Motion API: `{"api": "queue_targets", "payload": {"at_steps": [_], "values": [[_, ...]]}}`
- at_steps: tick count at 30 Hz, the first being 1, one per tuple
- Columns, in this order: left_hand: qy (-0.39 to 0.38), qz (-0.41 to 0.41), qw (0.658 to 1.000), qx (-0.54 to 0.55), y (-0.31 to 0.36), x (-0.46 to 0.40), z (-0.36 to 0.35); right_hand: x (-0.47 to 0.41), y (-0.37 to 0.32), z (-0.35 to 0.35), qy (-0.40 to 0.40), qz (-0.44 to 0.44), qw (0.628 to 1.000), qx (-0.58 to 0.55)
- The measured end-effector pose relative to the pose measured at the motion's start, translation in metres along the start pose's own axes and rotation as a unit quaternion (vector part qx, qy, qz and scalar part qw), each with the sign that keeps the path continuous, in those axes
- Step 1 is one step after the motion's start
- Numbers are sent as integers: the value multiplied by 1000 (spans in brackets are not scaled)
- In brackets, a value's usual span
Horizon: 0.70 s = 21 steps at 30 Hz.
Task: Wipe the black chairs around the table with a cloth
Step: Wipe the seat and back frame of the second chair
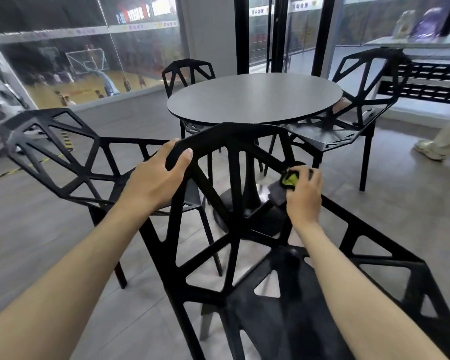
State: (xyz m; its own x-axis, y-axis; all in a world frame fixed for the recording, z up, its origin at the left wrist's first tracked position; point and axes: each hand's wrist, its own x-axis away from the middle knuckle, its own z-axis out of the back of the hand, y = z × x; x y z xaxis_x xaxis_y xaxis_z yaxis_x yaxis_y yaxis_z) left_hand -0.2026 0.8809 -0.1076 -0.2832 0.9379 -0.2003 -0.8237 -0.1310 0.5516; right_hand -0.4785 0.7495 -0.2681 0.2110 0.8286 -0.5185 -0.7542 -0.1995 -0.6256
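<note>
A black openwork chair [234, 193] stands right in front of me with its back towards the round grey table [255, 96]. My left hand [156, 178] grips the top left edge of its backrest. My right hand [305, 193] holds a bunched yellow-green and grey cloth [290, 181] against the backrest's right edge. Three more black chairs surround the table: one at the left [52, 152], one at the far side [189, 71], one at the right [359, 100].
A person's light trouser leg and white shoe [430, 148] stand on the grey floor at the far right. A black slatted bench [431, 81] runs along the right wall. Glass panels behind the table overlook a sports court. Black-yellow tape marks the floor at left.
</note>
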Motion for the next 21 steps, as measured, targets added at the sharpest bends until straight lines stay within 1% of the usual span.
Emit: {"api": "queue_targets", "payload": {"at_steps": [2,4,6,8,10,13,14,15,16,18,19,21], "values": [[-3,1,1000,-4,3,2,0,10,4,-2,9,-60,998,-9],[-5,6,1000,-7,4,2,2,24,-7,-9,13,-86,996,-29],[-5,6,1000,-11,5,2,2,52,-19,-17,1,-95,992,-78],[-5,6,1000,-12,7,3,3,93,-27,-28,-48,-44,992,-107],[-6,9,1000,-8,7,4,3,129,-29,-35,-109,19,988,-108],[-7,13,1000,-2,8,6,3,132,-20,-34,-143,62,984,-91],[-8,14,1000,0,8,6,4,124,-16,-33,-136,56,986,-84],[-9,14,1000,1,7,5,4,112,-10,-31,-113,28,989,-86],[-9,13,1000,3,6,5,4,97,-5,-29,-77,-22,992,-101],[-10,10,1000,5,5,5,3,72,3,-23,-5,-126,980,-154],[-10,9,1000,5,4,4,3,66,3,-22,21,-148,974,-171],[-12,7,1000,3,4,3,3,72,-5,-25,38,-154,968,-194]]}}
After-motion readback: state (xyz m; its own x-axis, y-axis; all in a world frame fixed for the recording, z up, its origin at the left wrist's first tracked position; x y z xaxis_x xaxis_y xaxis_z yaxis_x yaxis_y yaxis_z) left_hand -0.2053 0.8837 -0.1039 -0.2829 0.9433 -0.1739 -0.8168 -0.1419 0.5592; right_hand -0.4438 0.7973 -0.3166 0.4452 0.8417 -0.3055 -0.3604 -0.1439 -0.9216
